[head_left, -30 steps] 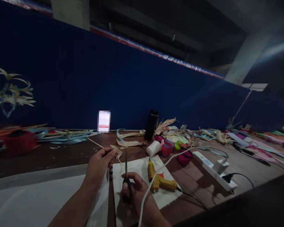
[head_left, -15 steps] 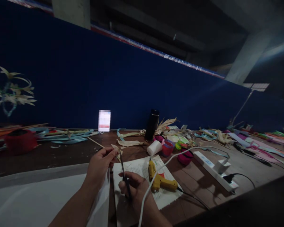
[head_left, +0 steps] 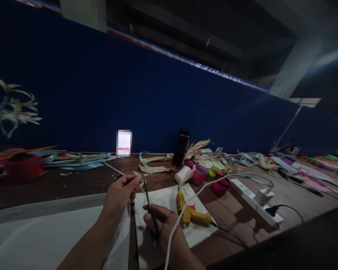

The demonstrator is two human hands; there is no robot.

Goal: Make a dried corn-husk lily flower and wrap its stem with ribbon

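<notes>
My left hand (head_left: 119, 195) is closed in a pinch on a small pale piece of dried husk (head_left: 138, 177), which sticks out past the fingertips. A thin pale stick (head_left: 112, 168) runs from the same fingers toward the upper left; its other end is hidden. Dark-handled scissors (head_left: 147, 197) are in my right hand (head_left: 165, 223), blades pointing up beside the husk. Whether the blades touch it I cannot tell. Under the right hand lies a printed booklet (head_left: 146, 258), with a yellow glue gun (head_left: 195, 215) resting on it.
A white cable (head_left: 171, 236) crosses in front of my right forearm toward a power strip (head_left: 253, 202). Behind stand a black bottle (head_left: 181, 148), a white cup (head_left: 183, 175) and a lit, blurred screen (head_left: 124, 143). White sheeting (head_left: 50, 236) covers the left front; a red roll (head_left: 24, 167) sits beyond.
The scissors and my right hand have shifted slightly to the right, away from the husk. My left hand keeps its pinch almost in place.
</notes>
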